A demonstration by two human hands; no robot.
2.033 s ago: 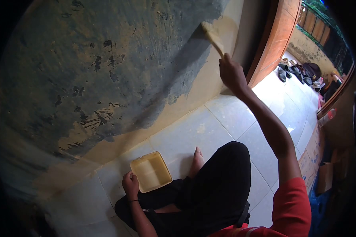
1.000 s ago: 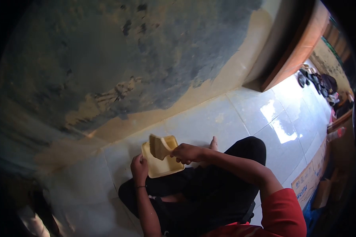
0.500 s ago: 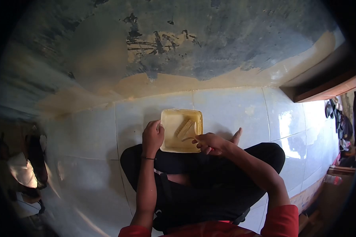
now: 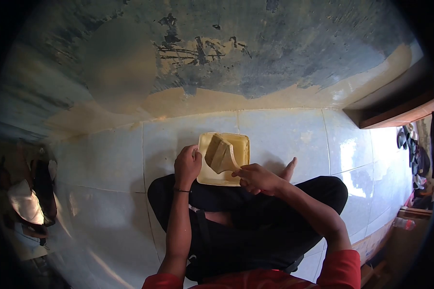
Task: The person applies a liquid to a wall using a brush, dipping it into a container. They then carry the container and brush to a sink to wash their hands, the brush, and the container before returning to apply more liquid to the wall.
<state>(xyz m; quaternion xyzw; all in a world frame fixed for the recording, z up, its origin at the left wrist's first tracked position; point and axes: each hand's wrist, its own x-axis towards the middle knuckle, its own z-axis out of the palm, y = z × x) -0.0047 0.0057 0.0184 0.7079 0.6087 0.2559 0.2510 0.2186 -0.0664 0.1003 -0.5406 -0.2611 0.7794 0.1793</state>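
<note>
A square, cream-coloured plastic tub point(image 4: 247, 144) with pale yellowish paint in it stands in front of my crossed legs. My left hand point(image 4: 187, 164) is closed on the tub's left rim. In my right hand point(image 4: 258, 177) is the handle of a wide paintbrush point(image 4: 219, 153), gripped at the tub's lower right. The brush's broad, paint-coated head is tilted over the tub, bristles toward the upper left. Part of the tub's inside is hidden behind the brush.
A wall point(image 4: 202, 77) with patchy dark grey-green paint and a beige lower band rises ahead. Pale glossy tiles point(image 4: 284, 130) cover the floor. A brown wooden edge point(image 4: 400, 111) juts in at the right. Piled items point(image 4: 26, 202) lie at far left; a plastic bottle point(image 4: 404, 223) lies at right.
The paintbrush has turned and risen in my right hand, so its broad face now shows and covers more of the tub. My left hand still holds the rim.
</note>
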